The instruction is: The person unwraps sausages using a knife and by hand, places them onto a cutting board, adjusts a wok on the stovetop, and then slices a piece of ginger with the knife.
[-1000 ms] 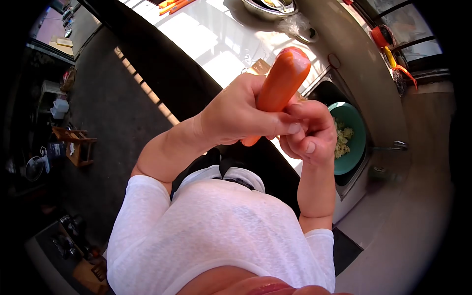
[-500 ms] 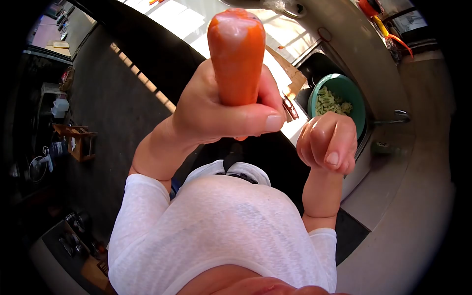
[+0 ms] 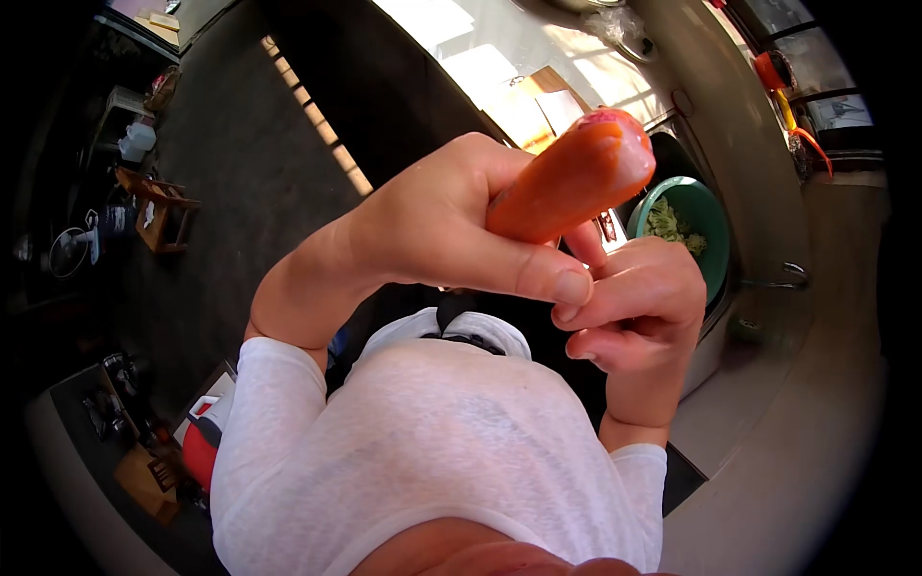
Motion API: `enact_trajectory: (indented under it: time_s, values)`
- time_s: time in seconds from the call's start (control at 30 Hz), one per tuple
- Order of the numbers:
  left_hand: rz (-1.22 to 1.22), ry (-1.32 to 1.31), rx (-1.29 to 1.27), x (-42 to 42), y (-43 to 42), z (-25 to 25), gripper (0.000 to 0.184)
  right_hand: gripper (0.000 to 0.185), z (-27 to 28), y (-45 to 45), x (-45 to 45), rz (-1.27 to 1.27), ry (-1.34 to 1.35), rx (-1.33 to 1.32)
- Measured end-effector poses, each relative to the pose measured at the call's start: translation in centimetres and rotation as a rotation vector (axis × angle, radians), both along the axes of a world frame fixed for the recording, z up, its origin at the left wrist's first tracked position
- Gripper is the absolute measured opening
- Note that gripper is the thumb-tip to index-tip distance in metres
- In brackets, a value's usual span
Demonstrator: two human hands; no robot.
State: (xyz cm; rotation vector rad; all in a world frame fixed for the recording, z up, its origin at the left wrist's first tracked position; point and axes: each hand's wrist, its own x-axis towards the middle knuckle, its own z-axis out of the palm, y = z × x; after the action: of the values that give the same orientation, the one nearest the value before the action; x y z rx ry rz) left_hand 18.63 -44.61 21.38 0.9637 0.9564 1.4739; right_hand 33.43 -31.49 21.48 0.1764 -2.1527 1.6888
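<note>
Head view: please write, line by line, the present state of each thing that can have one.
carrot: gripped, slanted
left hand: closed around the carrot
right hand: fingers curled; whether it holds something is hidden
green bowl: upright, partly filled
vegetable pieces: cut small, lying in the bowl
tap: no running water visible

On a glossy pale countertop [image 3: 514,34] striped with sunlight, we see a flat brown board [image 3: 554,83] and a crumpled clear plastic bag [image 3: 608,26]; on the dark grey floor [image 3: 245,182], we find a small brown wooden stool [image 3: 161,211].
</note>
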Motion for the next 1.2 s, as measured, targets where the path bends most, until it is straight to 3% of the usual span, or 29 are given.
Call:
enact_trajectory:
  time_s: [0.1, 0.2, 0.27, 0.47, 0.57, 0.67, 0.7, 0.83, 0.97, 1.03, 1.07, 1.13, 1.2]
  values:
    - [0.069, 0.070, 0.016, -1.4, -1.3, -0.8, 0.016, 0.015, 0.0, -0.8, -1.8, 0.039, -0.033, 0.044]
    - [0.128, 0.175, 0.007, -3.5, -2.8, -1.4, 0.010, 0.016, -0.1, -2.0, -4.5, 0.109, -0.057, 0.063]
    - [0.230, 0.178, 0.167, -5.1, -3.7, -2.3, 0.008, 0.016, -0.5, -3.0, -6.6, 0.138, -0.053, 0.035]
    - [0.338, 0.105, 0.087, -12.1, -9.1, -2.0, 0.006, 0.019, -1.8, -4.2, -14.2, 0.290, 0.031, 0.072]
    - [0.409, 0.107, 0.075, -15.6, -11.3, -2.0, 0.006, 0.031, -3.6, -5.1, -16.9, 0.061, -0.103, -0.218]
    - [0.454, 0.074, -0.010, -18.6, -13.4, -1.9, 0.007, 0.049, -4.5, -6.5, -21.2, 0.082, -0.025, -0.490]
    - [0.465, 0.053, -0.043, -19.4, -13.9, -1.9, 0.008, 0.062, -4.6, -6.7, -22.2, 0.076, -0.041, -0.524]
    - [0.527, 0.089, -0.084, -21.5, -15.4, -2.0, 0.007, 0.073, -4.6, -8.2, -25.7, 0.178, -0.137, -0.306]
    - [0.603, 0.191, -0.093, -23.3, -16.2, -2.7, 0.007, 0.052, -4.6, -9.0, -28.5, 0.340, -0.235, -0.243]
    - [0.660, 0.223, -0.173, -24.0, -16.5, -3.0, 0.009, 0.028, -4.7, -9.6, -29.5, 0.322, -0.360, -0.218]
    - [0.673, 0.220, -0.177, -24.3, -16.5, -3.3, 0.009, 0.028, -5.1, -9.5, -30.0, 0.336, -0.364, -0.217]
    - [0.689, 0.229, -0.249, -24.7, -16.5, -4.2, 0.010, 0.010, -6.6, -9.0, -30.7, 0.335, -0.336, -0.316]
    - [0.687, 0.200, -0.284, -24.9, -16.2, -4.7, 0.011, 0.008, -7.8, -8.4, -31.4, 0.337, -0.350, -0.350]
